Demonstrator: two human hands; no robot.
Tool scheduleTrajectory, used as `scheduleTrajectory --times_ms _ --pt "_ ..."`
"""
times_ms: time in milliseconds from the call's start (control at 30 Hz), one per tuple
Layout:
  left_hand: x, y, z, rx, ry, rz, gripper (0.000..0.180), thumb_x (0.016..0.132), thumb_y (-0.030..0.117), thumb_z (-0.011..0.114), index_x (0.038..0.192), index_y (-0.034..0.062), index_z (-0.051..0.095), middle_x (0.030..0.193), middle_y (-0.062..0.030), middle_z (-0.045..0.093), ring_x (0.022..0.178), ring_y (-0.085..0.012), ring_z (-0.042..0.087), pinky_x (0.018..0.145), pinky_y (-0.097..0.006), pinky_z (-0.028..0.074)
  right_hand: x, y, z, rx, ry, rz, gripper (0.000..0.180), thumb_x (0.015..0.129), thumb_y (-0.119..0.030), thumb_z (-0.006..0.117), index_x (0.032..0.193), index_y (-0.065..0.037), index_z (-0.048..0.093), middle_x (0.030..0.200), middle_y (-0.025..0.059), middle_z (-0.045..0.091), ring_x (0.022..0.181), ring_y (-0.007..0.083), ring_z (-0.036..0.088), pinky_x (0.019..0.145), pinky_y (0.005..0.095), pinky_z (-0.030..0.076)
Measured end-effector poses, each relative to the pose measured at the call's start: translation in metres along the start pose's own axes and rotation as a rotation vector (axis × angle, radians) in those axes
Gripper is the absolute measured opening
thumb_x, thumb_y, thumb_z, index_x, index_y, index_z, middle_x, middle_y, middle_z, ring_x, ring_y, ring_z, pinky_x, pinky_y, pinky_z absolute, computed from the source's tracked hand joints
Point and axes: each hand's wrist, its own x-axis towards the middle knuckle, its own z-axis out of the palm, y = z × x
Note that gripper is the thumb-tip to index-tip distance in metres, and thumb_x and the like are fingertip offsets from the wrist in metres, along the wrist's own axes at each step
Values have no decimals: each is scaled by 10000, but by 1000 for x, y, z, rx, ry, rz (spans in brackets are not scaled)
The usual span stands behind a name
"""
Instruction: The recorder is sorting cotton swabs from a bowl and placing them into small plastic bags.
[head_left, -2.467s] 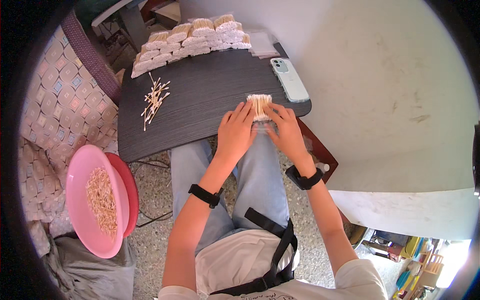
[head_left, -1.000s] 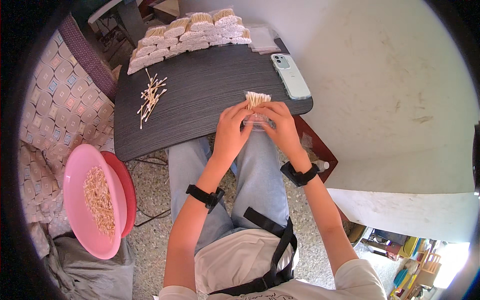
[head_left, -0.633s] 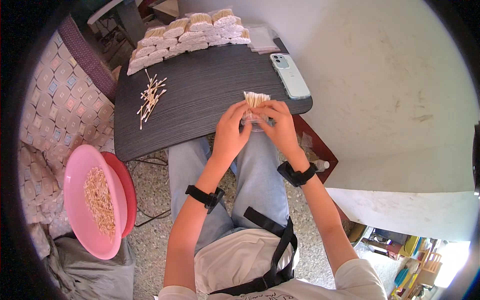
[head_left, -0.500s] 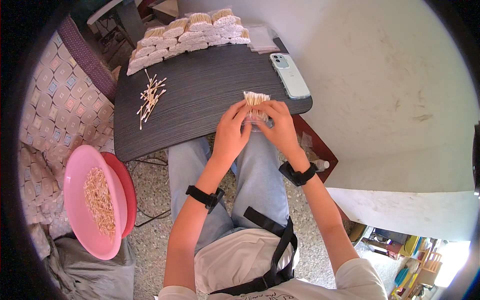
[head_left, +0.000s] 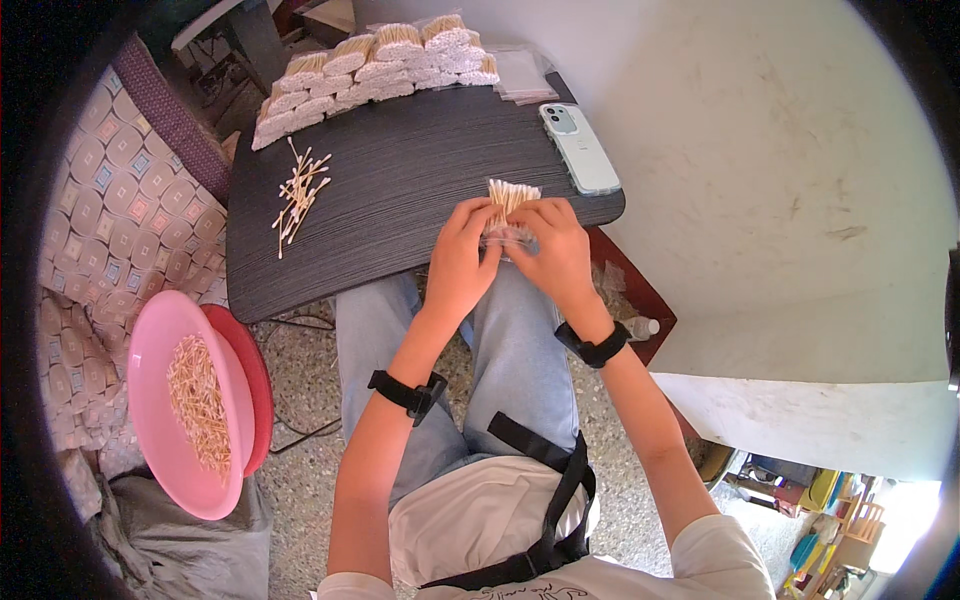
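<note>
At the table's near right edge, a clear plastic bag of cotton swabs [head_left: 512,195] is gripped between my two hands. My left hand [head_left: 464,250] closes on its left side, the fingers curled over the front. On the other side my right hand [head_left: 556,248] pinches the bag, thumb low and fingers across the swabs. The bag's lower flap sticks out between my thumbs. Farther left on the dark table [head_left: 400,180] lies a small loose heap of cotton swabs [head_left: 300,196].
Packed swab bags [head_left: 375,70] are stacked along the far edge, beside flat empty bags [head_left: 523,76]. A white phone [head_left: 582,150] lies at the right edge. To the left, a pink basin [head_left: 150,400] holds many swabs, against a red stool [head_left: 260,400]. A wall [head_left: 760,200] rises on the right.
Both hands remain on the bag, with only slight finger shifts around its lower flap. The loose swabs and stacked bags stay in place.
</note>
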Motion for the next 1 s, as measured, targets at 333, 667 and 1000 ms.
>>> scheduleTrajectory --times_ms 333,667,1000 --pt "-1 -3 -1 13 -21 59 377 777 6 560 1152 22 538 1204 -125 518 1058 -323 546 887 -367 450 -2 -2 8 60 48 151 221 645 -101 717 827 -31 614 884 109 582 903 304 535 774 386 460" --pt "-2 -2 -1 40 -9 54 369 768 16 579 1135 19 538 1195 -130 520 1048 -331 550 861 -376 467 -3 -6 8 27 36 131 233 655 -83 713 818 -31 554 821 124 565 814 325 541 697 405 463" --pt "1 0 -3 219 25 118 260 756 68 649 987 13 543 1100 -136 555 989 -334 550 835 -407 464 -4 1 -1 235 -15 154 154 701 -46 682 840 -43 617 886 78 577 888 287 508 798 374 427"
